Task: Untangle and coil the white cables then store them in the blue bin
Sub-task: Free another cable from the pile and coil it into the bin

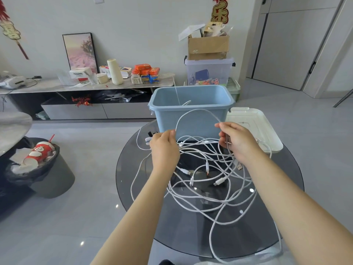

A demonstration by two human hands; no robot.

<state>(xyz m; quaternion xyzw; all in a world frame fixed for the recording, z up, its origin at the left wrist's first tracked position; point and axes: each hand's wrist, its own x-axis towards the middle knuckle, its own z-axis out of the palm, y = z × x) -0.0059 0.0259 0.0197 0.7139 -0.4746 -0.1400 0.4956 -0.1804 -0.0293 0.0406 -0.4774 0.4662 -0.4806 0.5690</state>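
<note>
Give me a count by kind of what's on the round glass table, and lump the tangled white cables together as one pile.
Blue bin: 1
White lid: 1
Tangled pile of white cables, gripped by both the left hand and the right hand: 1
Total: 3 on the glass table. How many separate cables are in the pile cannot be told.

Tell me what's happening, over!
Both hands grip white cables, still tangled on glass table. Blue bin behind, open. Nothing blocking.
</note>
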